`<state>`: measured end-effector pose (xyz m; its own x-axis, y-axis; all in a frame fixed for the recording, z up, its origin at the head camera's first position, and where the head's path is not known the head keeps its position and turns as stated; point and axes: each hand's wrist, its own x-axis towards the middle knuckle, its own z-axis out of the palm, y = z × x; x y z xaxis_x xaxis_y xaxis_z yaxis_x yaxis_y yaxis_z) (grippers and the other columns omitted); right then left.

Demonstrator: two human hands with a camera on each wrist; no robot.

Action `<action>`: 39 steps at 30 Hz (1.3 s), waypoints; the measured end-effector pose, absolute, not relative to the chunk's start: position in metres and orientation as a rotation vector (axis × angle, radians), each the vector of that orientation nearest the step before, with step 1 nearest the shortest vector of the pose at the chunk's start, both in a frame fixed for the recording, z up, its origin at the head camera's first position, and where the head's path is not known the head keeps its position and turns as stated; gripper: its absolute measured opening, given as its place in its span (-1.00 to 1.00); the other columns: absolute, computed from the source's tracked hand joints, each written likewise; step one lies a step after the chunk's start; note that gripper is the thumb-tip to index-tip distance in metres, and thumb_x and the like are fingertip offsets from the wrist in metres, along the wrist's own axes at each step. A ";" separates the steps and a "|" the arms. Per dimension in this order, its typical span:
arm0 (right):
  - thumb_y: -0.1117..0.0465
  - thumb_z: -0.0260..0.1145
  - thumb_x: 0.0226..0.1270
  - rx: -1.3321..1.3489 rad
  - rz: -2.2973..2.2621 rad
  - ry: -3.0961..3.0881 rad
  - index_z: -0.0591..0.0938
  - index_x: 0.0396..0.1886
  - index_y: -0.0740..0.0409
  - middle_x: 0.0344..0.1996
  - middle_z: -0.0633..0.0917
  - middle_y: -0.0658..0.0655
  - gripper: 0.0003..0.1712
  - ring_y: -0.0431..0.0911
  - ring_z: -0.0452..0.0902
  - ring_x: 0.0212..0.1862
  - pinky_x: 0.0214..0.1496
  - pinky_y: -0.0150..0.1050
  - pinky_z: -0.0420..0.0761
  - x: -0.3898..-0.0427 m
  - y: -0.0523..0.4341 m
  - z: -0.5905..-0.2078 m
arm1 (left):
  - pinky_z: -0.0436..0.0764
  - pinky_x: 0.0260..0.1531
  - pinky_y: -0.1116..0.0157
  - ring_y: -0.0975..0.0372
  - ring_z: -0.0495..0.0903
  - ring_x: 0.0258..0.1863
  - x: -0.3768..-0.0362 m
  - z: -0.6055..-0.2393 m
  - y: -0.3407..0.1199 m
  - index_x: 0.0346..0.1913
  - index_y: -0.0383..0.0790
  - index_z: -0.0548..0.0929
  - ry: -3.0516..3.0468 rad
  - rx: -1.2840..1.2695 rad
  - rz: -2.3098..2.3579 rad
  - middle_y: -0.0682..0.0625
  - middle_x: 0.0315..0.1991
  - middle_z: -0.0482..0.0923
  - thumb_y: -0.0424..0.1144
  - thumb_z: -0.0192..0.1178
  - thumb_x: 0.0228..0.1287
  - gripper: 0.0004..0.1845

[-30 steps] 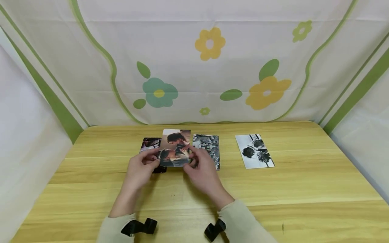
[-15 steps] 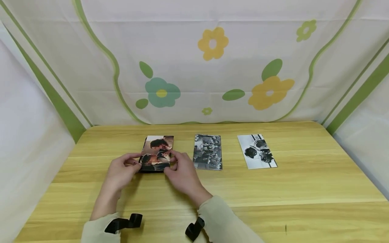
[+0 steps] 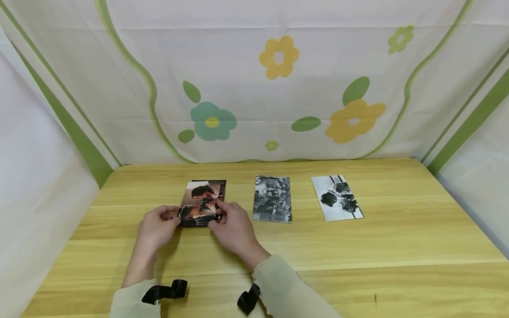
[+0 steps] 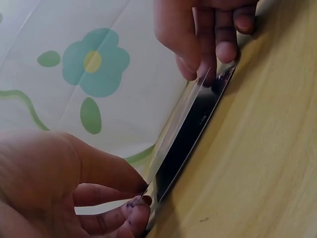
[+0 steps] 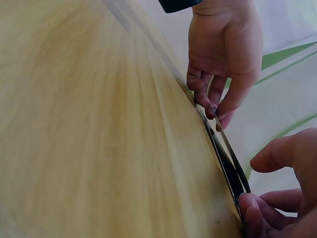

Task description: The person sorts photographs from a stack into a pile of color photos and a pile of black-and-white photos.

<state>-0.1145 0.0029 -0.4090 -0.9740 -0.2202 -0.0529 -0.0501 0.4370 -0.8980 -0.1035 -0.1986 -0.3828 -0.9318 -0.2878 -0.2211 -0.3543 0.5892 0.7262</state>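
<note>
Head view shows both hands at the left part of the wooden table (image 3: pixel 358 247), holding one colour photo (image 3: pixel 200 201) by its near corners. The left hand (image 3: pixel 156 227) pinches the near left corner between thumb and fingertips; the right hand (image 3: pixel 232 225) pinches the near right corner the same way. The photo sits tilted, its near edge raised slightly over a dark photo (image 4: pixel 190 144) lying flat beneath it, as the wrist views show. To the right lie a black-and-white photo (image 3: pixel 272 204) and, farther right, a second black-and-white photo (image 3: pixel 337 197), both flat and apart.
</note>
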 end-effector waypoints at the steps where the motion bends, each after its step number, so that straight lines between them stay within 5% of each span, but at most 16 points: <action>1: 0.28 0.38 0.32 -0.242 -1.572 2.524 0.56 0.51 0.18 -0.10 0.65 0.00 -0.28 -0.25 0.43 -0.32 -0.27 -0.37 0.43 -0.114 0.003 -0.409 | 0.46 -0.17 0.26 -0.03 0.57 0.01 -0.104 -0.384 -0.199 0.35 -0.35 0.65 2.738 -0.555 1.271 -0.22 0.00 0.68 -0.31 0.23 0.48 -0.56; 15: 0.27 0.42 0.35 -0.305 -1.750 2.567 0.72 0.26 0.14 -0.02 0.72 0.10 -0.54 -0.18 0.58 -0.10 -0.03 -0.36 0.62 -0.107 0.033 -0.409 | 0.58 0.06 -0.09 -0.21 0.62 0.12 -0.104 -0.389 -0.194 0.31 -0.47 0.64 2.866 -0.465 1.140 -0.42 0.13 0.65 -0.25 0.21 0.52 -0.56; 26: 0.32 0.41 0.37 -0.151 -1.793 2.671 0.75 0.12 0.19 -0.11 0.72 0.11 -0.66 -0.12 0.58 -0.13 -0.11 -0.37 0.58 -0.116 0.093 -0.405 | 0.50 -0.31 0.25 -0.01 0.58 -0.15 -0.102 -0.379 -0.154 0.21 -0.40 0.73 2.959 -0.310 1.211 -0.32 -0.02 0.62 -0.24 0.28 0.48 -0.62; 39: 0.29 0.44 0.37 0.163 -1.755 2.711 0.71 0.22 0.16 0.00 0.74 0.16 -0.57 -0.02 0.61 0.01 0.11 -0.21 0.63 -0.122 0.142 -0.416 | 0.57 -0.28 0.31 0.24 0.57 -0.33 -0.090 -0.391 -0.080 0.07 -0.32 0.80 2.837 0.059 1.412 -0.13 -0.11 0.73 -0.32 0.38 0.39 -0.74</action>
